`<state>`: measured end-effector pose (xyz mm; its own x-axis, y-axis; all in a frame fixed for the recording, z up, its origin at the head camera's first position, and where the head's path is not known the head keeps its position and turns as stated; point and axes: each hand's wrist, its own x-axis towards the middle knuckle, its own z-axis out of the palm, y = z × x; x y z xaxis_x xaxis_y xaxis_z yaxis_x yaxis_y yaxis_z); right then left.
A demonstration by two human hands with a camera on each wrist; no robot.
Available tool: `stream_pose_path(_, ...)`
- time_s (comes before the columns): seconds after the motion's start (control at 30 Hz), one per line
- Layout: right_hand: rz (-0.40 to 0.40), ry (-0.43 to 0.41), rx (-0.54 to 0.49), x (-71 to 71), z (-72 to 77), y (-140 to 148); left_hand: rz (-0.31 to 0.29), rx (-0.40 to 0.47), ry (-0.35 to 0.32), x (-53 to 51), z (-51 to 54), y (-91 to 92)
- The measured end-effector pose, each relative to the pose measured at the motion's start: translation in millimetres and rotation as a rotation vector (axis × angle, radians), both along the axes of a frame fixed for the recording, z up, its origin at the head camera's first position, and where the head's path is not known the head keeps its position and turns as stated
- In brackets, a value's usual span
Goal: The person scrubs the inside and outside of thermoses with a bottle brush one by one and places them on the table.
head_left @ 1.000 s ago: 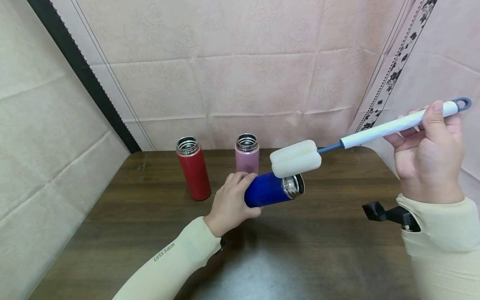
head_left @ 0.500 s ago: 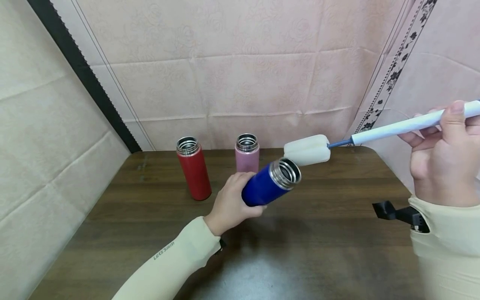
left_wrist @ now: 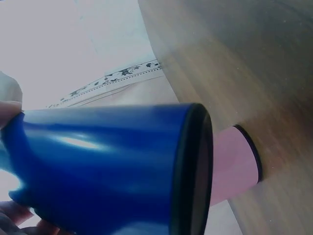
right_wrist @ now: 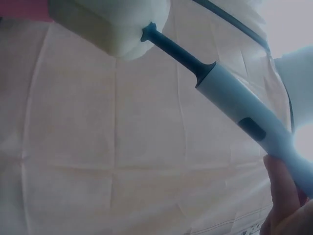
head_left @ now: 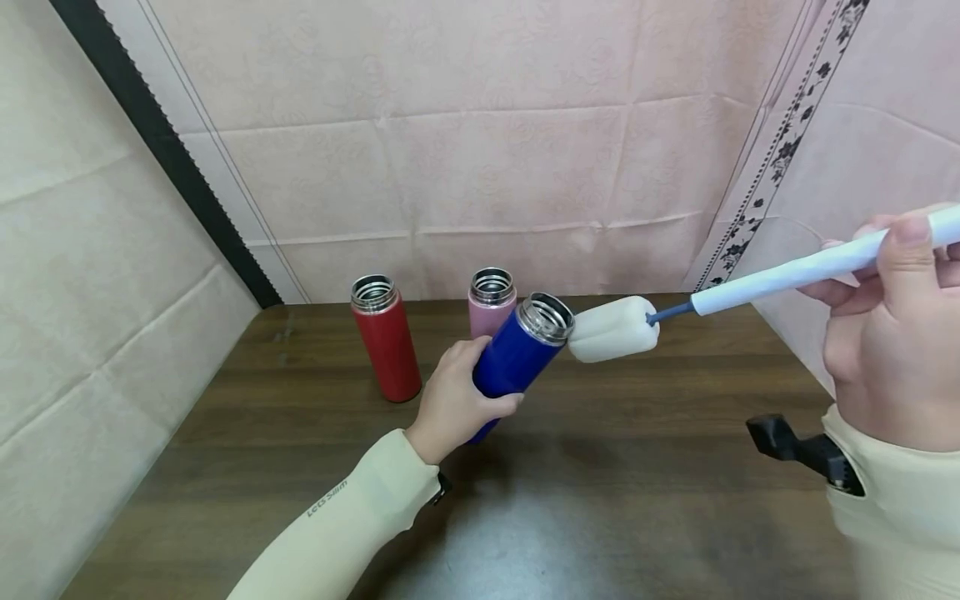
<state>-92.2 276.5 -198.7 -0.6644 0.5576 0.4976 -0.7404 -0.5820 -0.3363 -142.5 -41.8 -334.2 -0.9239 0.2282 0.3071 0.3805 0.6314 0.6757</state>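
Note:
My left hand [head_left: 455, 400] grips a blue bottle [head_left: 513, 354] round its body. The bottle leans to the right with its steel mouth uncovered and facing up. In the left wrist view its dark-rimmed base [left_wrist: 193, 166] shows close up. Between thumb and fingers, my right hand [head_left: 892, 350] holds a long-handled sponge bottle brush [head_left: 795, 273] by its pale handle. The white sponge head [head_left: 615, 329] is just right of the bottle's mouth, outside it; whether the two touch I cannot tell. The right wrist view shows the brush's thin blue neck [right_wrist: 176, 51].
A red bottle [head_left: 387, 342] without a lid stands left of my left hand. Behind the blue one is a pink bottle [head_left: 491, 312], partly covered by it. All this is on a brown wooden table [head_left: 637, 500], with pale cloth [head_left: 510, 167] hanging behind.
The blue bottle has swung from nearly level to a steeper tilt, mouth upward. The brush has drawn off to the right, then dropped a little beside the mouth. Both grips stay the same.

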Motion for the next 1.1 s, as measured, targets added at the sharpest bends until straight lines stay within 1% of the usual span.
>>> stream_pose_path(0.17,0.054,0.06,0.04,3.2,-0.9,-4.6,0.026,-0.037,0.028,0.3,-0.5,1.0)
stream_pose_path(0.23,0.089,0.08,0.043,3.0,-0.3,-6.7,0.034,-0.048,0.029,0.9,-1.3,1.1)
stream_pose_path(0.27,0.093,0.084,0.048,2.6,0.3,-8.0,0.035,-0.052,0.029,1.1,-1.8,1.1)
stream_pose_path(0.3,0.126,0.087,0.028,2.3,1.2,-8.4,0.037,-0.053,0.027,1.2,-2.2,1.2)
stream_pose_path(0.37,0.161,0.083,0.018,1.7,2.4,-8.3,0.036,-0.052,0.029,1.3,-3.1,1.4)
stream_pose_path(0.47,0.189,0.066,0.005,0.3,4.2,-7.9,0.019,-0.057,0.039,1.5,-3.7,1.9)
stream_pose_path(0.57,0.226,0.057,-0.03,-3.2,5.3,-8.8,-0.001,-0.069,0.057,2.6,-4.1,2.9)
stream_pose_path(0.7,0.251,0.029,-0.066,-8.9,6.3,-12.4,-0.043,-0.103,0.085,5.5,-5.1,5.2)
stream_pose_path(0.8,0.243,0.014,-0.077,-11.4,6.2,-14.3,-0.091,-0.111,0.097,7.4,-5.8,7.4)
stream_pose_path(0.87,0.234,0.012,-0.087,-12.7,6.3,-15.2,-0.114,-0.104,0.09,8.7,-5.8,8.3)
stream_pose_path(0.97,0.204,0.008,-0.1,-14.8,6.6,-16.1,-0.135,-0.104,0.087,10.1,-6.7,8.5)
stream_pose_path(1.03,0.181,-0.011,-0.109,-15.8,6.6,-15.6,-0.151,-0.101,0.092,11.0,-7.2,8.3)
stream_pose_path(1.1,0.157,-0.034,-0.13,-16.7,6.6,-13.4,-0.165,-0.075,0.091,11.8,-7.5,8.3)
